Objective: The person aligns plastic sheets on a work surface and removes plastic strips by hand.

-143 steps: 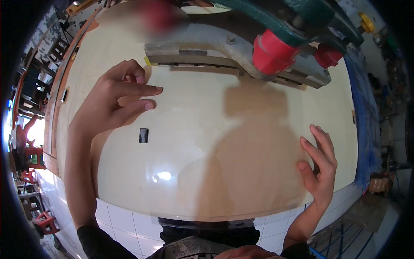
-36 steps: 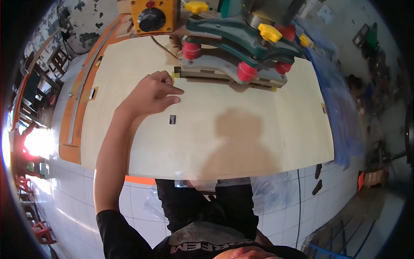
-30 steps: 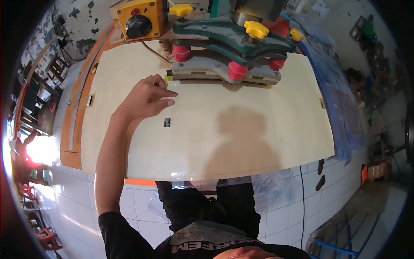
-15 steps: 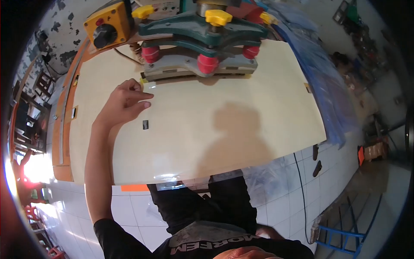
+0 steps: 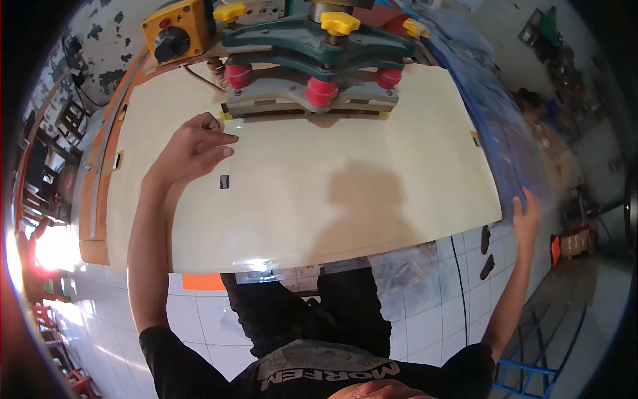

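My left hand [image 5: 199, 147] is over the left part of a cream-coloured sheet [image 5: 286, 186] covering the worktable. Its index finger and thumb point right with a gap between them, its other fingers are curled, and nothing shows in it. Just beyond the fingertips is the grey bar [image 5: 266, 101] of a green-framed press [image 5: 325, 43] with yellow knobs and red spools. A small dark patch [image 5: 224, 181] lies below that hand. At the table's right edge my right hand [image 5: 527, 216] has its fingers apart by a blue clear plastic sheet [image 5: 492, 133]; whether it touches the plastic, I cannot tell.
A yellow switch box [image 5: 174, 36] with a black dial stands at the back left. A metal ruler strip [image 5: 106, 156] runs along the wooden left edge. A black cable [image 5: 458, 286] crosses the tiled floor, and a blue metal frame [image 5: 531, 376] stands at lower right.
My right hand has come into view from below and reached the plastic at the right edge. The left hand stays almost in place, and the view has shifted slightly.
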`<state>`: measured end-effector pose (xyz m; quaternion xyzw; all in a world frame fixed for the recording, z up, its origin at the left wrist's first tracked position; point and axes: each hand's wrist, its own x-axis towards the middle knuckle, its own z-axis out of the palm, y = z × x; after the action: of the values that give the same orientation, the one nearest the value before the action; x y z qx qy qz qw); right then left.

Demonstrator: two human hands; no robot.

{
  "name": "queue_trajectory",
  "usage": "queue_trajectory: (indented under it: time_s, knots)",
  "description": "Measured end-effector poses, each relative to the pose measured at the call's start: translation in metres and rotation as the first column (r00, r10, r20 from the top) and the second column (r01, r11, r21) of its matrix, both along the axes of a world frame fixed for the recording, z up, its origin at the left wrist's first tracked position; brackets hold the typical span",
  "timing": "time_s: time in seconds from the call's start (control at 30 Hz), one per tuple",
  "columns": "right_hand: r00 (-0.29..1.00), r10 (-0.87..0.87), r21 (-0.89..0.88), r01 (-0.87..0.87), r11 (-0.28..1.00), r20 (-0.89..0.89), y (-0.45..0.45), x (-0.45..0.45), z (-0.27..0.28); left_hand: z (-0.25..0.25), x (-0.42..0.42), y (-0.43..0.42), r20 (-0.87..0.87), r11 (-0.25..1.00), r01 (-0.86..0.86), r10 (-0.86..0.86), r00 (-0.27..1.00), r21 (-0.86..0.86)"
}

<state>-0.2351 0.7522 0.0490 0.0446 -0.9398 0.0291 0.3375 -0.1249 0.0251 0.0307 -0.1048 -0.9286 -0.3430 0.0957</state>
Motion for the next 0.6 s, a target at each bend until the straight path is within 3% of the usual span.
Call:
queue_trajectory:
  time_s: [0.07, 0.17, 0.27, 0.37, 0.47, 0.57, 0.6]
  knots:
    - [0.945, -0.062, 0.001, 0.065, 0.998, 0.321, 0.018, -0.034, -0.008, -0.001, 0.001, -0.001, -0.034, 0.999, 0.021, -0.022, 0.999, -0.027]
    - [0.879, -0.091, 0.008, 0.099, 0.995, 0.469, 0.007, -0.049, 0.013, 0.007, 0.005, 0.002, 0.018, 1.0, -0.002, 0.002, 1.0, -0.015]
    - [0.866, 0.023, -0.051, 0.003, 0.999, 0.499, 0.024, -0.061, 0.016, 0.003, 0.003, -0.005, -0.058, 0.997, 0.05, -0.054, 0.997, -0.066]
    - [0.826, 0.142, -0.162, -0.063, 0.985, 0.545, 0.039, -0.066, 0.021, 0.011, 0.005, -0.007, -0.004, 0.993, 0.044, -0.044, 0.999, -0.109]
    - [0.836, 0.087, -0.217, 0.04, 0.975, 0.541, 0.051, -0.072, 0.02, 0.021, 0.009, -0.014, -0.064, 0.997, 0.039, -0.043, 0.997, -0.07]
    - [0.861, 0.13, -0.108, -0.088, 0.99, 0.492, 0.064, -0.078, 0.015, 0.065, 0.042, 0.012, -0.106, 0.992, 0.078, -0.088, 0.99, -0.099]
    - [0.861, 0.127, -0.113, -0.081, 0.99, 0.492, 0.062, -0.076, 0.016, 0.082, 0.059, 0.025, -0.124, 0.971, 0.142, -0.167, 0.978, -0.191]
